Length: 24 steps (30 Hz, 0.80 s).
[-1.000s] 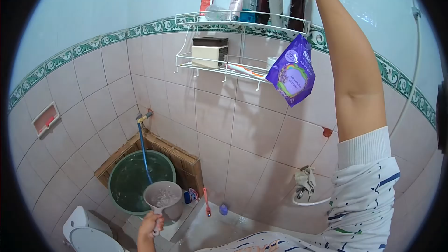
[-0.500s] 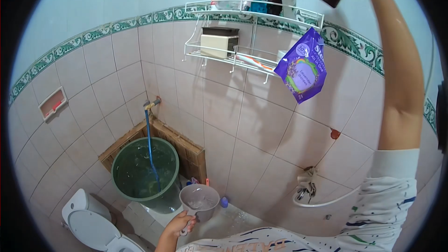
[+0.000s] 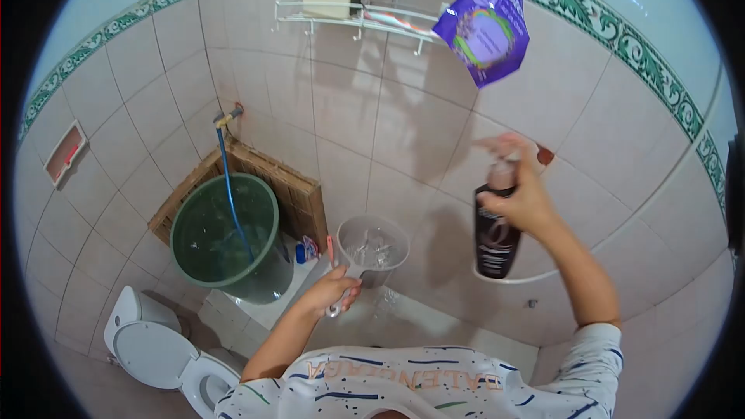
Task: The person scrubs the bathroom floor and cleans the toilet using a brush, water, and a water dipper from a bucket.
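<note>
My left hand (image 3: 329, 293) is wrapped round the handle of a pale water dipper (image 3: 390, 270), which has clear water in it. The dipper is roughly level in front of my shirt. To its right, my right hand (image 3: 528, 200) grips a dark brown pump bottle (image 3: 496, 244) around its upper part, just below the pump top. The bottle stands nearly upright in the air before the tiled wall. Its label is too blurred to read, and motion smears some of my right fingers near the pump.
A large green bucket (image 3: 272, 264) with water and a blue hose (image 3: 226, 163) stands at left beside a wooden ledge (image 3: 310, 200). A white toilet (image 3: 155, 353) is lower left. A wire shelf (image 3: 400, 27) and a purple pouch (image 3: 489, 35) hang on the wall above.
My right hand has brought the bottle down from above the shelf to the middle right. The dipper has moved slightly up and right in my left hand. The view has tilted downward.
</note>
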Tool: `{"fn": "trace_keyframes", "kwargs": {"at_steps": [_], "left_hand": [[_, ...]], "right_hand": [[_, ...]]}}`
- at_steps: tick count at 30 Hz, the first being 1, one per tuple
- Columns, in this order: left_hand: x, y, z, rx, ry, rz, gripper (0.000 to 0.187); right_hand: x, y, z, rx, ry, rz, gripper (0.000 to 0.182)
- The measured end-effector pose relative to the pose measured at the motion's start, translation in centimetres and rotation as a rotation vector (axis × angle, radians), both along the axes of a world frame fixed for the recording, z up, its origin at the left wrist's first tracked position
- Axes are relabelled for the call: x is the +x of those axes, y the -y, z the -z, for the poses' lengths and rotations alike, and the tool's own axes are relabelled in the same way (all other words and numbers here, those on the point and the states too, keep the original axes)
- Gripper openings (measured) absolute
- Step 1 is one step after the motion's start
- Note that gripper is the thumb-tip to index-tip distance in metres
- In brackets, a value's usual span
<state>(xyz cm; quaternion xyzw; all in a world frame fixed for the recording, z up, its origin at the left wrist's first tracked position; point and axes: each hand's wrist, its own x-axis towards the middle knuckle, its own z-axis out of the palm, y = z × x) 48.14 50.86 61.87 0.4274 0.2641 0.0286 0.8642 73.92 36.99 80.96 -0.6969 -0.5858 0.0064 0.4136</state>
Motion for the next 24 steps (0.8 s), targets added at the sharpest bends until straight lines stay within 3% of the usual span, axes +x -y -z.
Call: {"fn": "trace_keyframes", "kwargs": {"at_steps": [4, 10, 13, 18, 24], "left_hand": [[1.9, 1.1, -0.3, -0.091, 0.042, 0.065, 0.067], [3.1, 2.7, -1.2, -0.097, 0.077, 0.07, 0.068], [3.8, 2.9, -1.3, -0.086, 0.041, 0.052, 0.069], [3.6, 2.8, -1.0, -0.11, 0.056, 0.082, 0.069], [3.3, 3.5, -1.9, -0.07, 0.085, 0.057, 0.064]], "right_hand": [[-0.4, -1.2, 7.6, -0.193, -0.031, 0.013, 0.068], [-1.0, -0.5, 12.3, -0.374, 0.005, -0.022, 0.062], [-0.2, -0.1, 12.6, -0.346, 0.054, -0.012, 0.061], [-1.7, 0.3, 10.7, -0.477, 0.14, -0.11, 0.072], [-2.0, 0.5, 10.0, -0.431, 0.146, -0.208, 0.084]]}}
